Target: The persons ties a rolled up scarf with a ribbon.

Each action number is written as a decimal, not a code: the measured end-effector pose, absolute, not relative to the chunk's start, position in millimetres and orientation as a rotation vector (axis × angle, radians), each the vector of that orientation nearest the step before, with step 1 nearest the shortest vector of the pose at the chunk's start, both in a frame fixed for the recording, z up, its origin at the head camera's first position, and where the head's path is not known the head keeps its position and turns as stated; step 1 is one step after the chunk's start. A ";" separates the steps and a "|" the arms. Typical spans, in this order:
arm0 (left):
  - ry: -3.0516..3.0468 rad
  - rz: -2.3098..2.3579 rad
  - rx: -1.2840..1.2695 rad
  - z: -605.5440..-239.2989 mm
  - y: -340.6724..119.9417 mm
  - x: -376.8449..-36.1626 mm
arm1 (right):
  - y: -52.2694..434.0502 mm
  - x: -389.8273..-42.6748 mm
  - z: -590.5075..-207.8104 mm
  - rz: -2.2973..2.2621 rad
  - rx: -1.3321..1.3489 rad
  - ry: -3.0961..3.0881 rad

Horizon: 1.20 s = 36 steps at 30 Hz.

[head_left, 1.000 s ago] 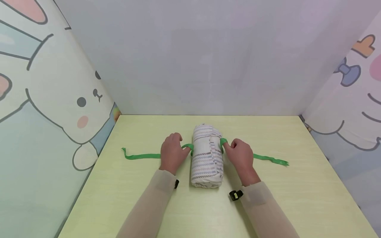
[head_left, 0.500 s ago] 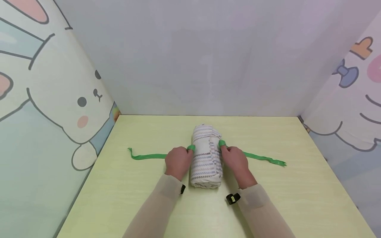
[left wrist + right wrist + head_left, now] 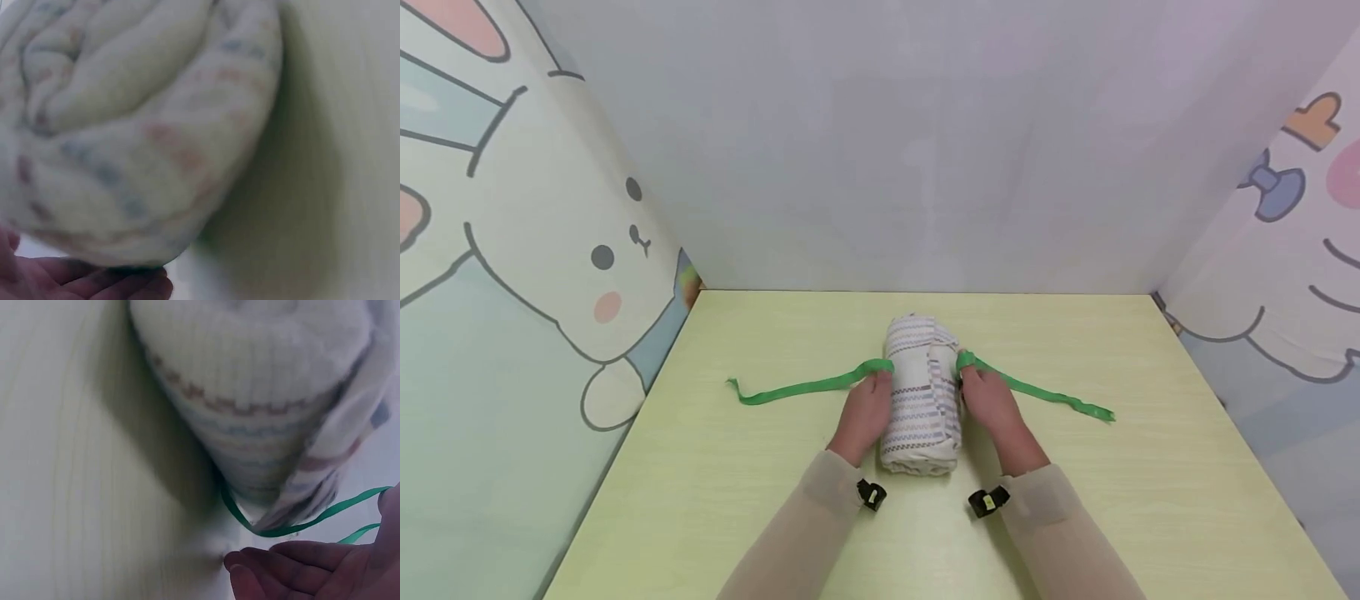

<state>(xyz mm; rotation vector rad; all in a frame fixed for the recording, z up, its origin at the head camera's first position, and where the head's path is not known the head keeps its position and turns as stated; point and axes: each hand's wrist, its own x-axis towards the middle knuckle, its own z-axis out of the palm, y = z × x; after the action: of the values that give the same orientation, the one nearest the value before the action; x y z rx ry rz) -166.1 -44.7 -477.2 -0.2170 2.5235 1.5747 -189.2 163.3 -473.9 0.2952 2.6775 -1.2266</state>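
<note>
A rolled cloth bundle (image 3: 914, 417), white with rows of coloured stitching, lies lengthwise between my hands. A green ribbon (image 3: 808, 387) passes beneath it and runs out on both sides. My left hand (image 3: 868, 410) is against the bundle's left side, the ribbon crossing above its thumb. In the left wrist view its fingers (image 3: 119, 286) extend under the bundle's edge. My right hand (image 3: 994, 402) is by the right side. In the right wrist view the ribbon (image 3: 325, 515) runs up to the thumb (image 3: 389, 503), which is apart from the extended fingers. The bundle's underside is hidden.
A pale yellow wooden table (image 3: 700, 500) carries everything. A plain light wall (image 3: 925, 167) stands behind, and printed cartoon panels (image 3: 550, 292) flank both sides. The ribbon's loose tails lie on the table left and right.
My left hand has moved right and turned, closing in against the bundle, and now lies below the ribbon's left tail. My right hand has shifted slightly left and down. The bundle has stayed nearly still.
</note>
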 end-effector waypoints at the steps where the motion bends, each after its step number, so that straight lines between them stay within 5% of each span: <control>1: 2.488 1.616 -0.207 -479.4 -44.4 -165.9 | 162.5 -189.5 -474.4 -1.278 0.288 2.659; 7: 2.390 1.802 0.013 -484.4 -44.0 -166.2 | 159.6 -187.5 -479.9 -1.671 0.191 2.462; 16: 2.262 2.058 0.014 -484.2 -43.7 -171.9 | 157.2 -185.3 -481.7 -2.491 0.088 1.717; 36: 1.575 2.733 -0.292 -475.1 -43.4 -179.5 | 141.5 -179.9 -463.3 -2.651 0.361 1.667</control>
<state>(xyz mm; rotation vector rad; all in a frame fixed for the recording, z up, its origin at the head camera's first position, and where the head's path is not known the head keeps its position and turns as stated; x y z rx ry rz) -179.5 -43.4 -475.1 -0.2920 1.5753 2.7334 -179.9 141.5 -463.3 0.3607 1.6667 -2.6515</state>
